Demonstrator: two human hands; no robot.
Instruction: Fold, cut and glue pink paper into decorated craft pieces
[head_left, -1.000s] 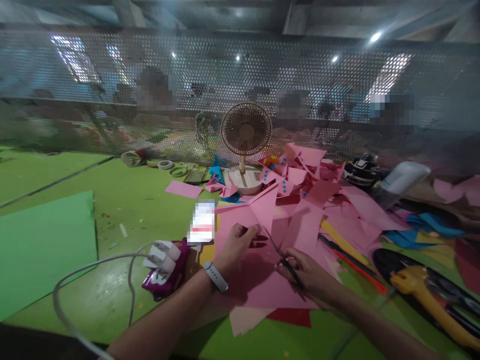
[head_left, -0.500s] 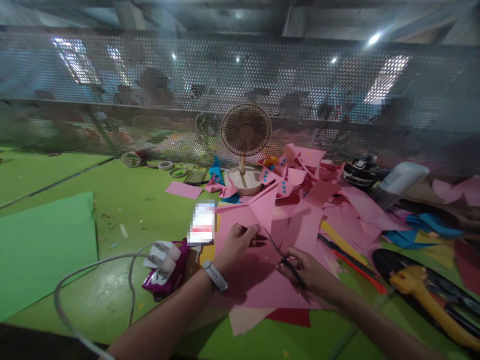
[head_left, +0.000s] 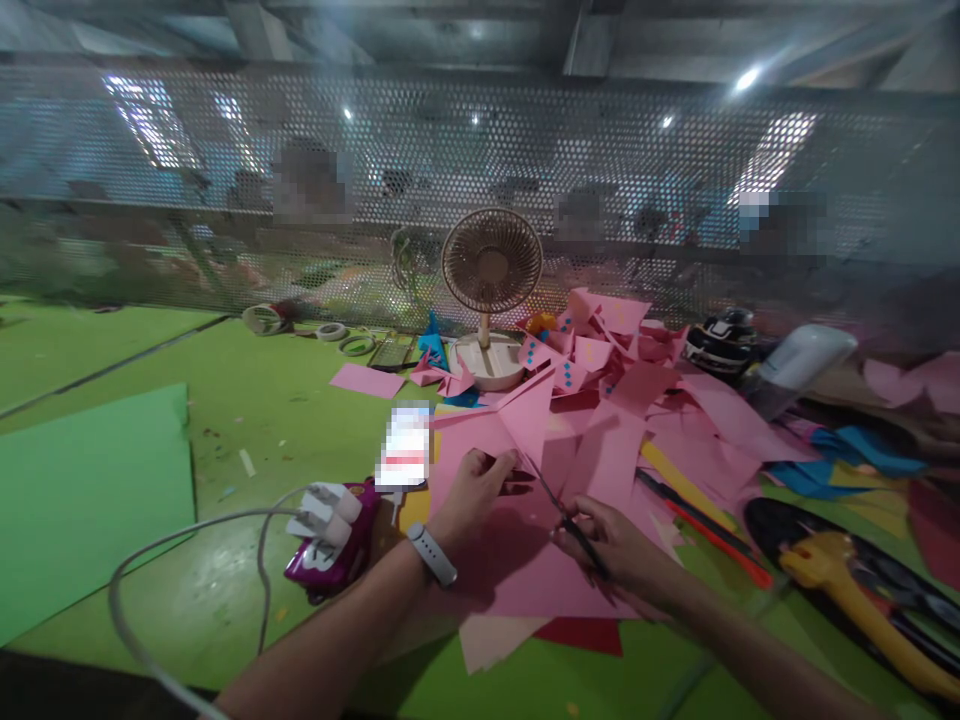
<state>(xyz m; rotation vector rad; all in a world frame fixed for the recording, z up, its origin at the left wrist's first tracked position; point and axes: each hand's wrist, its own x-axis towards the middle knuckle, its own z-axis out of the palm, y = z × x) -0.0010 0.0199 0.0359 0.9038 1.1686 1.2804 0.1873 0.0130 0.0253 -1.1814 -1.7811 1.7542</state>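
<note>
My right hand [head_left: 615, 545] is wrapped around dark-handled scissors [head_left: 585, 548], whose blades point up and left toward my other hand. With thumb and fingers pinched together, my left hand [head_left: 480, 490] grips the lower edge of a pink sheet of paper [head_left: 531, 425] that stands up, folded, just beyond the fingertips. The scissor tips end close to those fingertips; whether the blades touch the paper I cannot tell. Larger pink sheets [head_left: 525, 585] lie flat beneath both hands. A white watch [head_left: 431, 555] is on my left wrist.
A small fan [head_left: 492, 262] stands behind a heap of pink scraps [head_left: 622, 345]. Left of my hands are a lit phone [head_left: 406, 447], a purple case [head_left: 330, 560] with a white charger and a cable. On the right lie a cutter knife [head_left: 712, 535] and a yellow-handled tool [head_left: 855, 595].
</note>
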